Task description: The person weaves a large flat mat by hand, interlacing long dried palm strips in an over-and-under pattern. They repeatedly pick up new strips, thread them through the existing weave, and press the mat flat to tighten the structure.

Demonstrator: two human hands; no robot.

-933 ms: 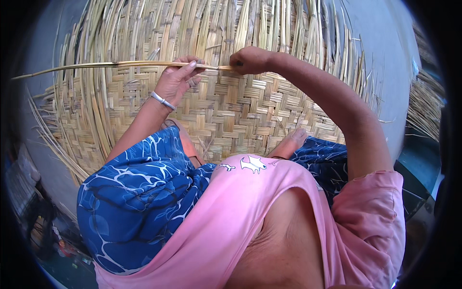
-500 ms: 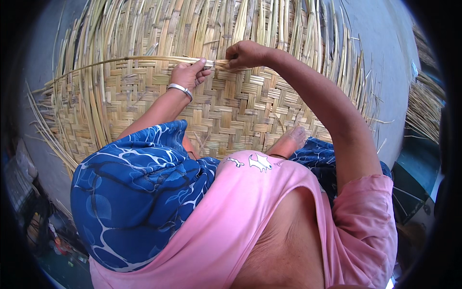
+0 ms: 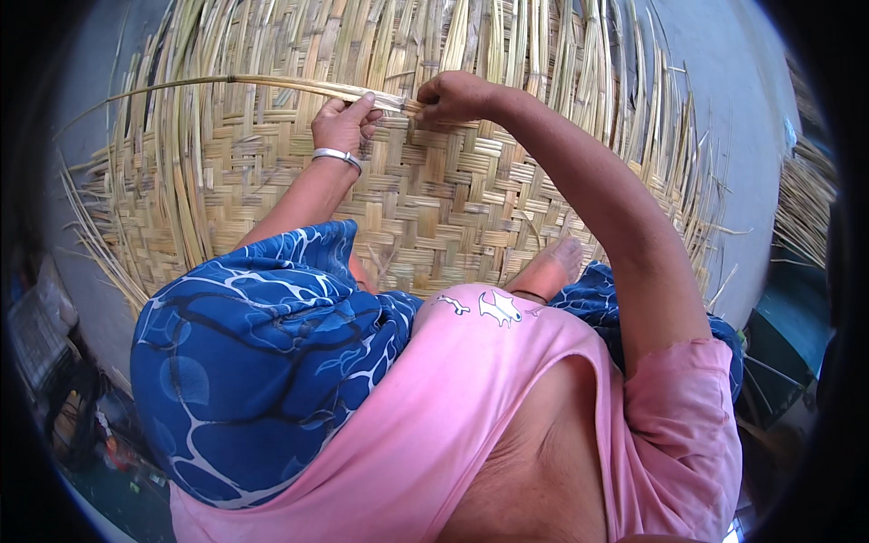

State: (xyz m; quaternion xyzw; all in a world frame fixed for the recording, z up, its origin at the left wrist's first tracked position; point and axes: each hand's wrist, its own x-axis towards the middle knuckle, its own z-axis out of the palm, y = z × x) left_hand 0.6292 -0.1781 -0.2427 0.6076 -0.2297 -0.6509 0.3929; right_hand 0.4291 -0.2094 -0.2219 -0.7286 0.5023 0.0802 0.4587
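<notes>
A large mat [image 3: 434, 226] of flat split-reed strips, woven in a zigzag pattern, lies under both my hands. My left hand [image 3: 344, 127], with a pale band on its wrist, pinches a long reed strip [image 3: 272, 82] between thumb and fingers. The strip runs out to the left in a thin, curved tail over the mat's loose ends. Close by on the right, my right hand [image 3: 453, 98] has its fingers closed on the same strip's right end, just above the weave; its fingertips are partly hidden.
Unwoven strips [image 3: 471, 41] fan out from the mat's far side. My bare foot [image 3: 554, 264] rests on the near part of the mat. Grey floor [image 3: 742, 136] borders it. A bundle of thin reeds [image 3: 801, 208] lies at the right, with dark clutter [image 3: 72, 398] at the lower left.
Both hands have moved slightly up and away from me, carrying the strip. Its left tail has lifted off the mat's edge.
</notes>
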